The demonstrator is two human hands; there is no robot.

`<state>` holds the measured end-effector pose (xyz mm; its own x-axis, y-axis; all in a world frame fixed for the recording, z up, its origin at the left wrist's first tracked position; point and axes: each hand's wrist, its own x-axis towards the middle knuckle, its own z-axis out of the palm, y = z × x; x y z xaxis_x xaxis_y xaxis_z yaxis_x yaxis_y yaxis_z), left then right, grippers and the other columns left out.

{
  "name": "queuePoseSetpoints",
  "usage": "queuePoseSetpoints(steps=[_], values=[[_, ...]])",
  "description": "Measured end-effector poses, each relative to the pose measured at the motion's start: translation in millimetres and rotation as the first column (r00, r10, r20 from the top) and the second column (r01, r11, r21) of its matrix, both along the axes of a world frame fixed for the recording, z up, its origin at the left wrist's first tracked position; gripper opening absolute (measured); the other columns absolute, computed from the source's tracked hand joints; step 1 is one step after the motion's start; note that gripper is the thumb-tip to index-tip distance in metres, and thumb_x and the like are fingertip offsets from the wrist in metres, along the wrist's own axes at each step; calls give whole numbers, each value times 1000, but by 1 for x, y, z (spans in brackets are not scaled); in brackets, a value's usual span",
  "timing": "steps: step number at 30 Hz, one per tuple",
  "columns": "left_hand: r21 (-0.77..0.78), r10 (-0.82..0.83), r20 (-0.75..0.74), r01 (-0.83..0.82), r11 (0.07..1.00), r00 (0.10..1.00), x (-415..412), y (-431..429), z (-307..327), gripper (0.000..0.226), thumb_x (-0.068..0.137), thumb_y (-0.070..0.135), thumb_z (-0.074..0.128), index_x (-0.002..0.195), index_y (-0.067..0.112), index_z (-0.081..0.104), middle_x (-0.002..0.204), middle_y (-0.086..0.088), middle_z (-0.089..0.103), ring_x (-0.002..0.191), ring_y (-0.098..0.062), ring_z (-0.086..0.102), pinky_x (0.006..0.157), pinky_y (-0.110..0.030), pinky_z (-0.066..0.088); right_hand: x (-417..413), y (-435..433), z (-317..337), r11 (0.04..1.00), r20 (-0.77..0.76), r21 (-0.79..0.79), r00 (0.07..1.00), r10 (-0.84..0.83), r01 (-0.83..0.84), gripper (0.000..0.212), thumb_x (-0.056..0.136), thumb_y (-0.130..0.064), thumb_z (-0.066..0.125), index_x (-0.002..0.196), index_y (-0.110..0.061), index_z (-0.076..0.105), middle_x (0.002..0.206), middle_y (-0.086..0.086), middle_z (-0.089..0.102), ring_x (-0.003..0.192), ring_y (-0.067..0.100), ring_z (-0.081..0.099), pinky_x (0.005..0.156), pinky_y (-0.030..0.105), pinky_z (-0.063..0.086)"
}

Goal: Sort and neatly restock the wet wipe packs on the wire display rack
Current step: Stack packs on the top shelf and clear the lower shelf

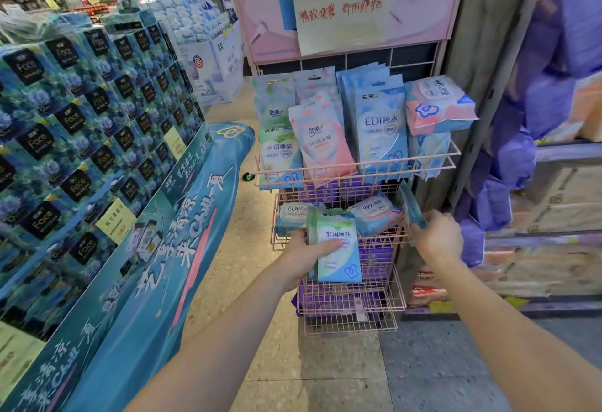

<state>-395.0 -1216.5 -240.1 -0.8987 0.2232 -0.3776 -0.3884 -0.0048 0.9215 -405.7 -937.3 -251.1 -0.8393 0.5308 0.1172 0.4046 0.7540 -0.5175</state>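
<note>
lower centre of the frame: left hand (301, 257) grips a green wet wipe pack (337, 245) before the wire rack (355, 301); right hand (435, 237) pinches a thin blue pack (413, 208). soft, slick, probably light; best held by the edges.

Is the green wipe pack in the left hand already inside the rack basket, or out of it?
Out. The left hand holds the green wipe pack upright in front of the middle basket.

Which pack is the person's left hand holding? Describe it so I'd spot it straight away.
Find the pink wire display rack under the pink poster. In front of its middle basket, the left hand holds a green wet wipe pack upright. It is mint green fading to blue, while the basket packs behind it lie flat.
</note>
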Motion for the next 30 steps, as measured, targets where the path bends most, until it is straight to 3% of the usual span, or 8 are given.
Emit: queuePoseSetpoints(steps=[6, 10, 12, 15, 19, 21, 25, 30], values=[[-21, 66, 26, -66, 998, 997, 1, 17, 1, 59, 83, 21, 88, 130, 11, 54, 118, -7, 77, 103, -25, 77, 95, -52, 60, 30, -24, 25, 913, -376, -395, 924, -64, -97, 10, 91, -15, 65, 100, -12, 64, 94, 9, 68, 85, 27, 61, 70, 31, 43], [-57, 117, 22, -115, 992, 993, 1, 29, -1, 74, 73, 42, 90, 132, 15, 54, 119, -2, 77, 107, -23, 75, 101, -52, 57, 73, -56, 36, 903, -519, -275, 842, 150, -330, 17, 82, -7, 74, 87, -17, 62, 90, 1, 62, 78, 15, 56, 67, 8, 38], [-89, 151, 12, -150, 985, 988, 1, 37, -8, 67, 75, 53, 82, 127, 20, 56, 120, -3, 76, 109, -24, 74, 101, -53, 56, 89, -73, 20, 873, -477, -81, 788, 389, -481, 23, 74, -6, 81, 89, -16, 67, 100, 0, 63, 91, 18, 58, 80, 14, 42], [-108, 204, 37, -199, 974, 978, 4, 43, -13, 39, 95, 45, 59, 127, 23, 55, 125, -5, 72, 112, -29, 71, 102, -58, 54, 101, -92, 0, 826, -346, 64, 764, 544, -559, 36, 65, -15, 88, 96, -18, 70, 129, 7, 58, 119, 27, 48, 99, 44, 46], [-92, 237, 20, -235, 968, 971, 17, 45, -6, 35, 107, 37, 47, 142, 29, 48, 134, -1, 68, 121, -27, 67, 104, -57, 54, 105, -96, 5, 736, -236, -244, 775, 587, -632, 38, 75, -43, 83, 105, -31, 63, 161, -2, 29, 146, 16, 31, 113, 35, 32], [-111, 244, 1, -243, 964, 970, 23, 45, 1, 37, 109, 37, 43, 146, 33, 42, 137, 1, 65, 124, -26, 64, 105, -57, 52, 110, -95, 11, 645, -248, -407, 758, 603, -647, 38, 79, -52, 76, 110, -36, 61, 158, -12, 31, 145, 2, 32, 112, 25, 36], [-150, 186, -65, -194, 969, 980, 36, 44, 14, 34, 109, 44, 44, 141, 33, 40, 134, 2, 63, 122, -21, 63, 105, -49, 53, 110, -90, 24, 686, -321, -546, 876, 360, -482, 33, 91, -28, 71, 122, -30, 62, 125, -12, 65, 102, -5, 64, 86, 24, 57], [-190, 200, -122, -221, 957, 972, 54, 39, 17, 40, 106, 46, 50, 135, 24, 36, 120, 10, 61, 115, -14, 64, 101, -41, 55, 117, -95, 42, 616, -205, -646, 880, 429, -451, 54, 80, -37, 82, 126, -35, 53, 113, -24, 63, 93, -10, 63, 69, 8, 51]])
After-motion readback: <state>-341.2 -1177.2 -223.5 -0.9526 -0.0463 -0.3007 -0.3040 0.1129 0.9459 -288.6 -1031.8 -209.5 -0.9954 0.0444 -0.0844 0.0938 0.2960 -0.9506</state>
